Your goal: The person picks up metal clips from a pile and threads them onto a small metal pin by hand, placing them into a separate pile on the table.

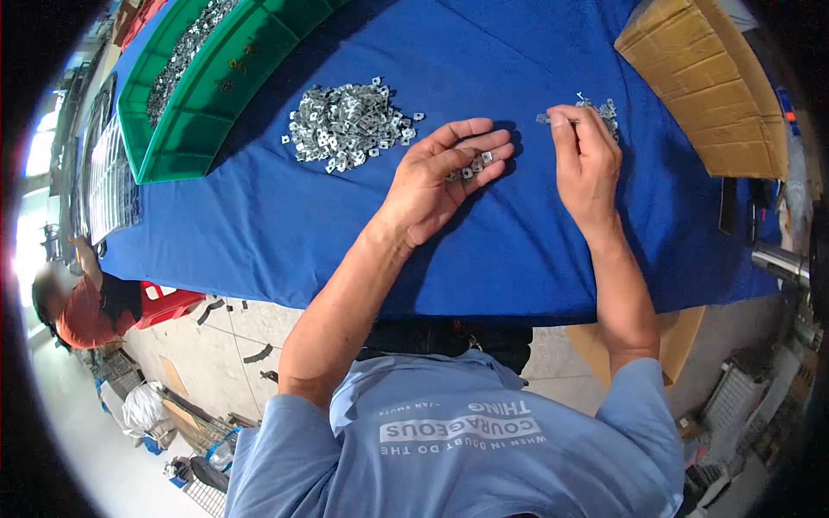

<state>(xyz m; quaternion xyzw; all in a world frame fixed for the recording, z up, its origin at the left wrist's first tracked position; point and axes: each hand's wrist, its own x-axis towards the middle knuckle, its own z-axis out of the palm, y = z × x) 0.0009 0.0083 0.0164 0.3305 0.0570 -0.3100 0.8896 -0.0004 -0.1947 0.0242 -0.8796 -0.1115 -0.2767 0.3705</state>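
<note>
Blue cloth-covered worktop (509, 259) fills the head view, and on it lies a wide, loose heap of small silvery metal clips (345, 125), left of the person's two hands. Several small metal clips with square heads (488, 157) rest in the left hand (438, 177), which is turned palm up, its fingers spread apart and its thumb lying across the pieces. The right hand (591, 164) has thumb and forefinger together, apparently pinched on a small grey piece (542, 118) that juts out beyond the fingertips; its exact shape is too small to make out. Just behind that hand sits a much smaller cluster of metal pieces (608, 110), partly hidden by the fingers.

Judging by these amounts, the work looks far from finished: the large heap far outweighs the small cluster, and the palm carries only a few pieces. More small metal parts (192, 56) fill a green plastic bin (186, 142) at the upper left. Opposite it stands a brown cardboard box (699, 78), its contents out of view.
</note>
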